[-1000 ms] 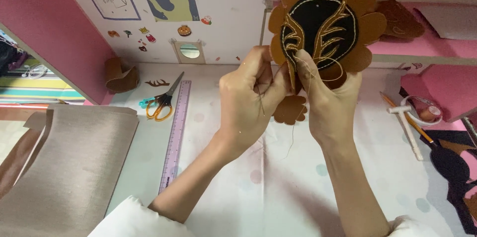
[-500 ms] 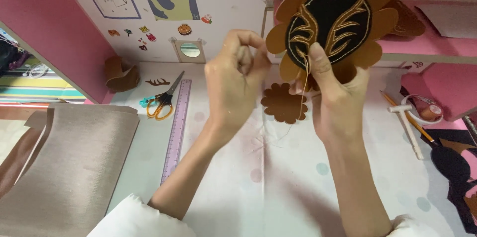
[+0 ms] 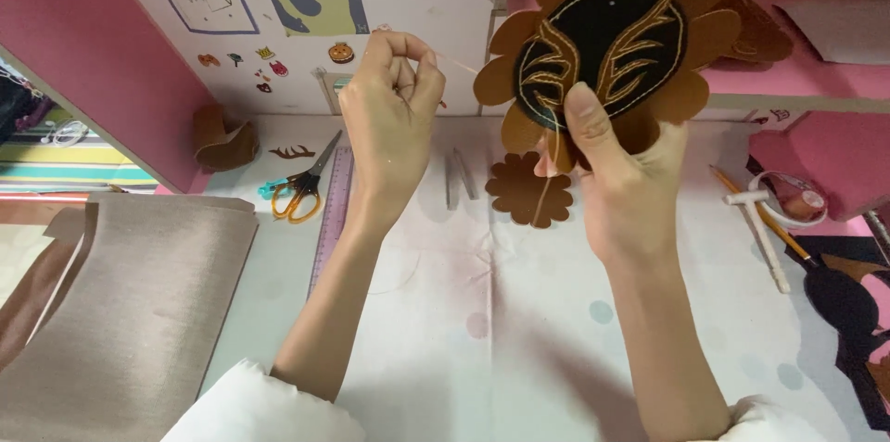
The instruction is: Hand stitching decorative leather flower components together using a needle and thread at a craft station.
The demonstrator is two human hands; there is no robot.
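Holding the flower-shaped leather piece point(image 3: 612, 44) up in your right hand point(image 3: 616, 192), you keep it well above the counter point(image 3: 519, 312). Thumb lies flat across the lower edge of the black oval centre; the other fingers curl out of sight behind the brown petals. The oval bears two tan stitched leaf figures.

Your left hand point(image 3: 389, 99) sits raised beside it, to the left, apart from the piece. Its fingers are pinched tight on a thin thread point(image 3: 454, 60), which runs taut from the fingertips toward the piece's left petals. Whether a needle sits in that pinch you cannot tell. A loose strand hangs down from the piece past your right palm.

On the counter below, between your two wrists:
- a smaller brown scalloped leather cutout point(image 3: 528, 190), lying flat
- a pair of pale clips or tweezers point(image 3: 459, 178) just left of it

Further left:
- scissors point(image 3: 301, 187) with orange and teal handles
- a purple ruler point(image 3: 332, 210) just beside them, running along your left forearm
- a grey-brown sheet of material point(image 3: 120, 303) at the near left corner

To the right: a white T-shaped tool point(image 3: 760, 224) and a pencil point(image 3: 756, 215).
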